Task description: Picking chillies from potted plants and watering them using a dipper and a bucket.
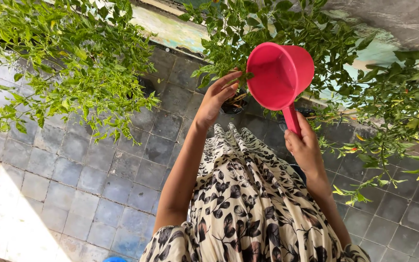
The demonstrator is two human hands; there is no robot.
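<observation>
Fingers (293, 140) of right hand (304, 145) are wrapped tight around the straight handle of one pink plastic scoop (280, 75), held up in the middle-right of the view, above the person's lap. Its cup is round, smooth, w/ the open mouth tilted toward the camera; inside looks bare, no water visible. Handle is a flat stick of the same pink plastic, going down from the cup into the fist.

Left hand (217, 97) is just beside the cup, on its left side. Its fingers (231, 80) are spread narrow and slightly curled, touching the thin green leaves; whether they pinch a leaf or only brush it, I cannot tell.

Right behind the scoop stands 1 leafy plant (267, 24) in a dark round pot (233, 103), partly hidden by left hand. Two more bushy plants are around: one at far left (73, 53), w/ many small pointed leaves, and one at right (389, 106), which carries a few small red and orange pods.

Below both arms is the person's dress (248, 204), cream cloth w/ dark leaf print, soft folds. Floor (73, 184) is square grey-blue stone tiles, rough, w/ a sunlit patch at lower left. A stained wall (170, 29) runs behind the plants.
</observation>
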